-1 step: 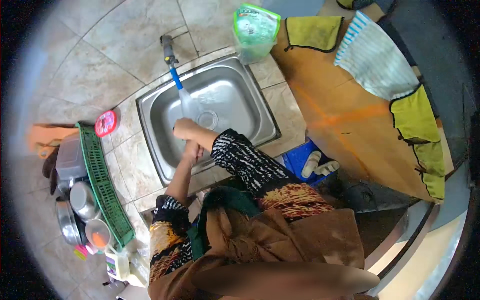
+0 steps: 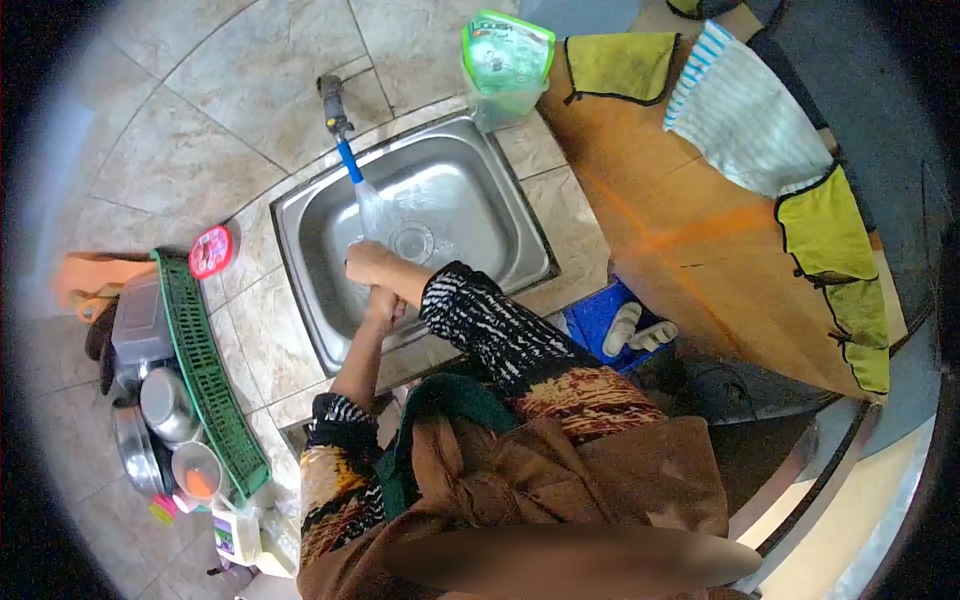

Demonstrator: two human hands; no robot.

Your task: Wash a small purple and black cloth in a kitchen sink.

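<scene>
Water stream [image 2: 369, 207]: one, running from the blue nozzle [image 2: 349, 162] of one tap [image 2: 335, 108] at the far side, down towards the hands; whether it strikes skin or falls just beyond is unclear.
Sink [image 2: 455, 190]: one, steel, beneath the stream; one round drain [image 2: 411, 243], just right of the right hand.
Right hand [image 2: 369, 263]: reaching in from the right, over the basin, the farther of the two; fingers curled, contents hidden, so what it grasps cannot be told.
Left hand [image 2: 384, 304]: on the near side, overlapping the right and apparently touching it; its fingers bend inward, and whether they enclose anything cannot be told.
Step in hand: by judgement, rinsing or rubbing at the running water.
Next move: probably calls for sliding or parting the joined hands within the basin, clear of its near edge.
Left counter: one green basket [image 2: 207, 380], one red-edged tub [image 2: 211, 252], one white bottle [image 2: 236, 537], at least two steel vessels [image 2: 168, 405].
Far right: one green-edged pouch [image 2: 508, 52], one striped cloth [image 2: 748, 115], at least four yellow-green cloths [image 2: 620, 68].
Right of sink, near: two pale slipper-like items [image 2: 622, 328].
</scene>
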